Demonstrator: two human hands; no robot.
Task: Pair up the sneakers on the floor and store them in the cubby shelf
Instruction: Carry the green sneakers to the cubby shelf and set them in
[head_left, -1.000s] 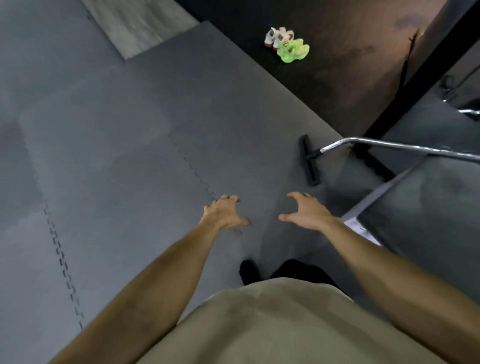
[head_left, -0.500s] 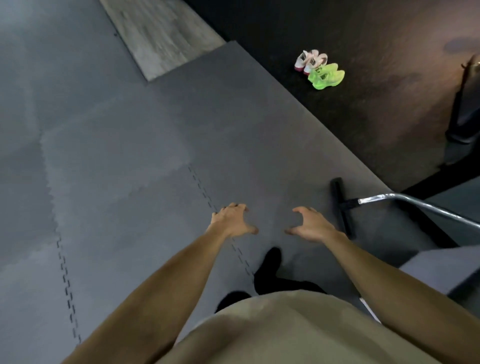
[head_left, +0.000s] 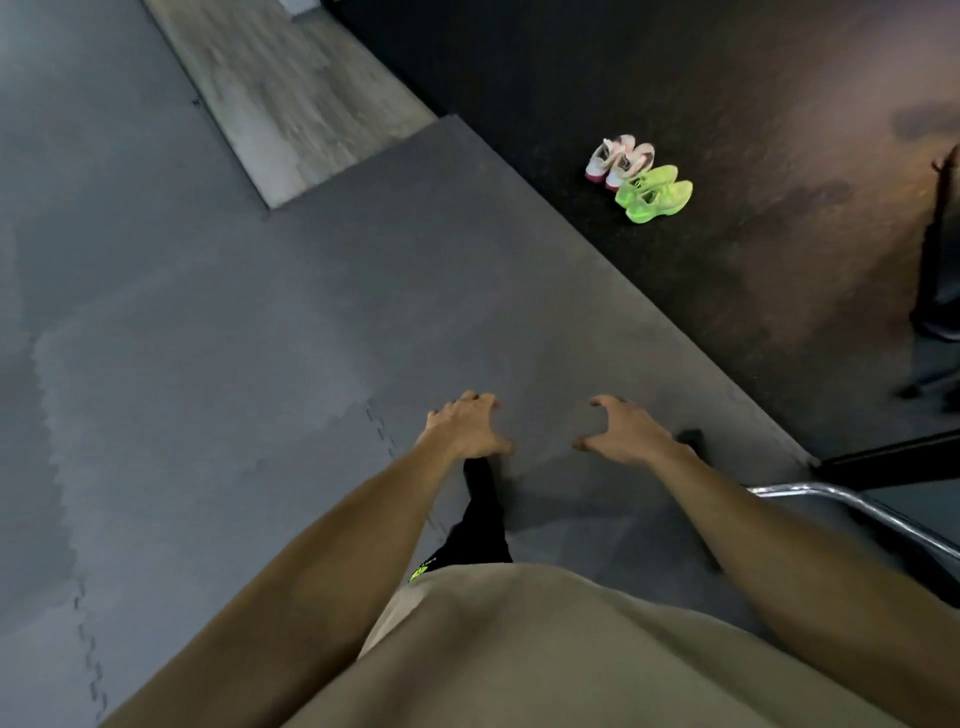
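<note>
Two pairs of sneakers stand side by side on the dark floor far ahead at the upper right: a white-and-pink pair (head_left: 619, 160) and a neon green pair (head_left: 654, 193) just right of it. My left hand (head_left: 467, 427) and my right hand (head_left: 621, 430) hang in front of me over the grey mat, well short of the sneakers. Both hands hold nothing, their fingers loosely curled and spread. No cubby shelf is in view.
Grey interlocking foam mats (head_left: 218, 364) cover the floor under me and end at a dark floor (head_left: 727, 291) ahead. A wooden floor strip (head_left: 280, 93) lies at the upper left. A chrome bar (head_left: 852, 506) crosses the lower right, with dark equipment (head_left: 935, 270) at the right edge.
The view has advanced and swung: the sneakers now sit lower and further right in view, nearer to me. The chrome bar has slid to the lower right. Both hands keep their pose.
</note>
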